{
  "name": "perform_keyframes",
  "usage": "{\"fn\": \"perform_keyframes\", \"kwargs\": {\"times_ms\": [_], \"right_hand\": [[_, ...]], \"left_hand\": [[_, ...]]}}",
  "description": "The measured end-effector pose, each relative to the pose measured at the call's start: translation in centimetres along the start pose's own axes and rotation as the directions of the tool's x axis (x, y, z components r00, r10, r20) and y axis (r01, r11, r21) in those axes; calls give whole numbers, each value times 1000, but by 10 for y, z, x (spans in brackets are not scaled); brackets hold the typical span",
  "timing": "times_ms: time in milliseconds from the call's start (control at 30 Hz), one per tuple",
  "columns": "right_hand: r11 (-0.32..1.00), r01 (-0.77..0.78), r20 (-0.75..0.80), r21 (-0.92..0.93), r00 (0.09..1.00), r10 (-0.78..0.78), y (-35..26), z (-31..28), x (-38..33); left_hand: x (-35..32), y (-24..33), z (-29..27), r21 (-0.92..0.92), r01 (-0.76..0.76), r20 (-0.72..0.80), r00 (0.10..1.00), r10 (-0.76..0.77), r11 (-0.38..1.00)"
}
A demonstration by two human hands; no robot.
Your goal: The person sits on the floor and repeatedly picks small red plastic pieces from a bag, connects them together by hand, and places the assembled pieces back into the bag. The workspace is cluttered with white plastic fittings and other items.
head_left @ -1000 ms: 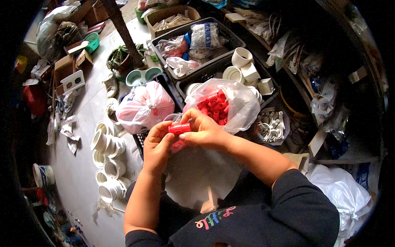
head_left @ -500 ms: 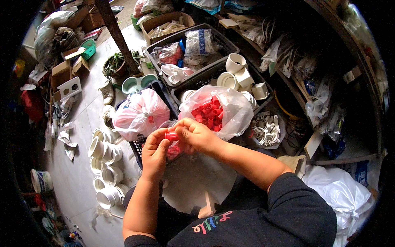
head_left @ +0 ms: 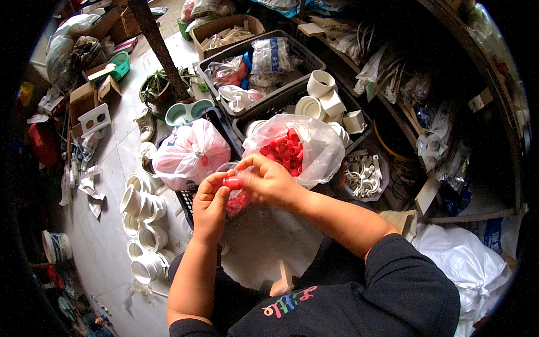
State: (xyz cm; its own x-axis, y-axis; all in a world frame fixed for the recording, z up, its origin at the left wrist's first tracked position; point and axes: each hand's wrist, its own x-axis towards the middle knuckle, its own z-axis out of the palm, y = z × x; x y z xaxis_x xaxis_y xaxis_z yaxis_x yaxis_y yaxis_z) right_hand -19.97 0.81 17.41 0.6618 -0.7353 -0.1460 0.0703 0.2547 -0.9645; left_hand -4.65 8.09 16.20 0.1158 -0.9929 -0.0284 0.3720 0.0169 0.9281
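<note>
L hand (head_left: 210, 206) pinches red pipe fitting (head_left: 231, 183), keep it steady; R hand (head_left: 273, 180) half-curled @ its R end, hold unclear (blur).

Light falls from my upper left, leaving the floor (head_left: 109, 224) bright and the shelving (head_left: 501, 92) on my right in deep shadow. The white plastic bag (head_left: 463, 253) shines with glare. My right hand (head_left: 273, 180) has motion-blurred fingertips; straight edges bend toward the black rim.

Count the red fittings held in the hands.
1 visible: red fitting at the fingertips of the left hand, right hand close beside it. Blurred right fingers may hide another.
</note>
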Motion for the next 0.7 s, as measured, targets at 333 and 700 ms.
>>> {"fn": "perform_keyframes", "kwargs": {"times_ms": [333, 700], "right_hand": [[999, -26, 11, -21, 1000, 27, -3, -3, 3], [976, 112, -103, -187, 986, -133, 2, 0, 1]], "left_hand": [[0, -2, -1, -15, -18, 30, 999, 18, 1000], [1, -5, 0, 11, -18, 14, 1000, 18, 1000]]}}
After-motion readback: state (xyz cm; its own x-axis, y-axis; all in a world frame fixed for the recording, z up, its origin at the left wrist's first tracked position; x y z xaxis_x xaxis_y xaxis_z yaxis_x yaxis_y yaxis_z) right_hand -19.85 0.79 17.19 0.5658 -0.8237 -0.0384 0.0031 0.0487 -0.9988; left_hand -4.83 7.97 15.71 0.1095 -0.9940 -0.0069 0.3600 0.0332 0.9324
